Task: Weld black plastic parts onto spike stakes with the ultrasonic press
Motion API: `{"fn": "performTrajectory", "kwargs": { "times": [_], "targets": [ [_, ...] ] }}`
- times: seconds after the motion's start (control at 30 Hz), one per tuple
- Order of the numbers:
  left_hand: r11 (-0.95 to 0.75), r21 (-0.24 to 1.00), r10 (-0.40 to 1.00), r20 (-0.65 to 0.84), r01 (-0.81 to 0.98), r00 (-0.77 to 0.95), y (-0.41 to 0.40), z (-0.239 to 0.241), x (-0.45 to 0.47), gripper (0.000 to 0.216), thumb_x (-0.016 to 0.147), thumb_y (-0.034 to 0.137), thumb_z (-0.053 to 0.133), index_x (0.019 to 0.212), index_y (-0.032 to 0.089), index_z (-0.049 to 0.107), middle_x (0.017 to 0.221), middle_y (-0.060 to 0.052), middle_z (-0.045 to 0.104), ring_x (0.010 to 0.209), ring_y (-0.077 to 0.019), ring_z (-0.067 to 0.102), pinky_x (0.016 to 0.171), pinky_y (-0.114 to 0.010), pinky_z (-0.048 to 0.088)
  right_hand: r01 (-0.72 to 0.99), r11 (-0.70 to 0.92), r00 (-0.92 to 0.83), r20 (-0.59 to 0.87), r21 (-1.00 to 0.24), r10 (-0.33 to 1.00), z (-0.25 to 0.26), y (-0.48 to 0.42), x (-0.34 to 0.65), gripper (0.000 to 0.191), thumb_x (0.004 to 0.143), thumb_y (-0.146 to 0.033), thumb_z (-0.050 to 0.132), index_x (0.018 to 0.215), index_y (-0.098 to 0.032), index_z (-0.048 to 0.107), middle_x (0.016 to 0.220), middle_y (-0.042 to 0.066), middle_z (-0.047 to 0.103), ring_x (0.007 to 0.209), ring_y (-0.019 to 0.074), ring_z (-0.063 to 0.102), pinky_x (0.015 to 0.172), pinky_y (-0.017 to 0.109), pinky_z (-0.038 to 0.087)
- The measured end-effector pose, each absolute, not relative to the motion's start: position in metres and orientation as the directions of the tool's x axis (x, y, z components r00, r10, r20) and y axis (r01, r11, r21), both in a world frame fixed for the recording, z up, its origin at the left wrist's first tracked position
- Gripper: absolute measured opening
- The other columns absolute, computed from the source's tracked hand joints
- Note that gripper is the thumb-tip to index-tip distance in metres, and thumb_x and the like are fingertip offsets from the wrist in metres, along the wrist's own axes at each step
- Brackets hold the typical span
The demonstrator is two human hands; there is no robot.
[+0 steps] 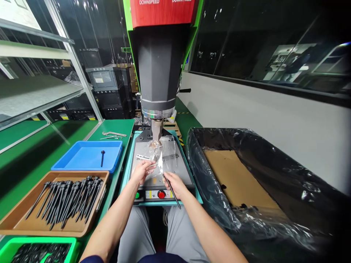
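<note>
My left hand (142,171) is closed on the edge of a small clear plastic bag (157,156) lying on the metal plate (181,168) of a press machine. My right hand (174,183) grips a thin black rod (172,190) and holds its tip at the bag's opening. Above the bag hangs the machine's grey head (157,69) with its metal horn (157,130).
A brown tray (16,223) holds several black rods at left. A blue tray (82,157) behind it holds one rod. A green bin (11,248) sits at the lower left. A cardboard box lined with black plastic (246,182) stands at right. Green and red buttons (161,194) are on the machine's front.
</note>
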State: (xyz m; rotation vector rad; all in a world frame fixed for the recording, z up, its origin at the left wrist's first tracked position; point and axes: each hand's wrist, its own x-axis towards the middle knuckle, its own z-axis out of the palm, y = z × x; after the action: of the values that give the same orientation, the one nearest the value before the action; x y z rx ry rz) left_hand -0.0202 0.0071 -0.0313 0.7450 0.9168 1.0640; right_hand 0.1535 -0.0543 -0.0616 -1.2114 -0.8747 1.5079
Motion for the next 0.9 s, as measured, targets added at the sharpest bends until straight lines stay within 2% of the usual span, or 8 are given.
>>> {"fn": "performTrajectory", "kwargs": {
  "times": [0.13, 0.23, 0.37, 0.43, 0.5, 0.57, 0.7, 0.9],
  "targets": [
    [0.314, 0.880, 0.944, -0.249, -0.358, 0.216, 0.001, -0.029, -0.018, 0.032, 0.066, 0.035, 0.081, 0.080, 0.017, 0.058, 0.107, -0.012, 0.072, 0.086, -0.0204, 0.071, 0.065, -0.024, 0.052, -0.352, -0.383, -0.154, -0.351, -0.854, 0.924, -0.073, -0.082, 0.147, 0.046, 0.068, -0.054, 0.075, 0.089, -0.017, 0.061, 0.068, -0.001, 0.059, 0.044, 0.0061, 0.045, 0.038, 0.016, 0.027],
    [0.332, 0.878, 0.939, -0.272, -0.345, 0.210, -0.005, -0.026, -0.019, 0.038, 0.067, 0.037, 0.081, 0.092, 0.017, 0.061, 0.108, -0.013, 0.070, 0.085, -0.0204, 0.070, 0.068, -0.026, 0.053, -0.435, -0.383, -0.179, -0.339, -0.815, 0.924, -0.074, -0.096, 0.144, 0.045, 0.071, -0.050, 0.076, 0.099, -0.016, 0.063, 0.072, 0.001, 0.061, 0.050, 0.0079, 0.049, 0.042, 0.017, 0.030],
    [0.302, 0.922, 0.952, -0.303, -0.244, 0.033, -0.021, -0.030, -0.028, 0.049, 0.068, 0.033, 0.080, 0.108, 0.015, 0.060, 0.116, -0.016, 0.065, 0.096, -0.0219, 0.067, 0.078, -0.032, 0.053, -0.379, -0.122, -0.012, -0.127, -0.917, 0.992, -0.064, -0.107, 0.150, 0.049, 0.073, -0.048, 0.074, 0.111, -0.018, 0.063, 0.085, 0.004, 0.066, 0.065, 0.0132, 0.057, 0.056, 0.025, 0.045],
    [0.197, 0.969, 0.963, -0.219, -0.147, -0.157, -0.036, -0.036, -0.032, 0.050, 0.068, 0.031, 0.079, 0.111, 0.014, 0.060, 0.117, -0.015, 0.064, 0.104, -0.0218, 0.064, 0.088, -0.035, 0.051, -0.268, 0.029, 0.064, 0.012, -0.963, 0.998, -0.058, -0.110, 0.155, 0.048, 0.073, -0.045, 0.075, 0.113, -0.020, 0.063, 0.094, 0.005, 0.068, 0.079, 0.0166, 0.060, 0.072, 0.030, 0.049],
    [0.072, 0.997, 0.966, -0.079, -0.036, -0.246, -0.057, -0.042, -0.033, 0.046, 0.070, 0.030, 0.077, 0.109, 0.014, 0.061, 0.113, -0.013, 0.065, 0.105, -0.0209, 0.063, 0.094, -0.037, 0.048, -0.198, 0.121, 0.088, 0.105, -0.973, 0.991, -0.051, -0.113, 0.156, 0.045, 0.073, -0.041, 0.076, 0.112, -0.022, 0.064, 0.099, 0.004, 0.068, 0.088, 0.0187, 0.061, 0.083, 0.034, 0.049],
    [-0.009, 1.000, 0.991, 0.012, 0.021, -0.135, -0.081, -0.045, -0.031, 0.041, 0.071, 0.031, 0.075, 0.107, 0.014, 0.062, 0.108, -0.012, 0.067, 0.102, -0.0211, 0.064, 0.094, -0.037, 0.048, -0.196, 0.161, 0.079, 0.149, -0.967, 0.986, -0.045, -0.116, 0.154, 0.040, 0.072, -0.038, 0.078, 0.107, -0.024, 0.065, 0.097, 0.003, 0.068, 0.089, 0.0190, 0.061, 0.084, 0.035, 0.049],
    [-0.105, 0.990, 0.971, 0.081, 0.093, 0.226, -0.123, -0.040, -0.022, 0.037, 0.076, 0.028, 0.072, 0.110, 0.018, 0.064, 0.114, -0.011, 0.067, 0.105, -0.0222, 0.063, 0.091, -0.036, 0.049, -0.338, 0.168, 0.019, 0.171, -0.926, 0.985, -0.033, -0.124, 0.137, 0.034, 0.070, -0.035, 0.081, 0.098, -0.026, 0.063, 0.095, 0.002, 0.069, 0.084, 0.0186, 0.063, 0.076, 0.033, 0.052],
    [-0.288, 0.911, 0.954, 0.246, 0.295, 0.174, -0.141, -0.027, -0.029, 0.015, 0.084, 0.032, 0.064, 0.090, 0.018, 0.066, 0.092, -0.005, 0.068, 0.085, -0.0170, 0.062, 0.080, -0.030, 0.048, -0.435, 0.165, -0.071, 0.216, -0.885, 0.974, -0.019, -0.134, 0.110, 0.033, 0.067, -0.032, 0.083, 0.094, -0.026, 0.065, 0.095, 0.002, 0.070, 0.089, 0.0190, 0.065, 0.087, 0.036, 0.052]
  ]
}}
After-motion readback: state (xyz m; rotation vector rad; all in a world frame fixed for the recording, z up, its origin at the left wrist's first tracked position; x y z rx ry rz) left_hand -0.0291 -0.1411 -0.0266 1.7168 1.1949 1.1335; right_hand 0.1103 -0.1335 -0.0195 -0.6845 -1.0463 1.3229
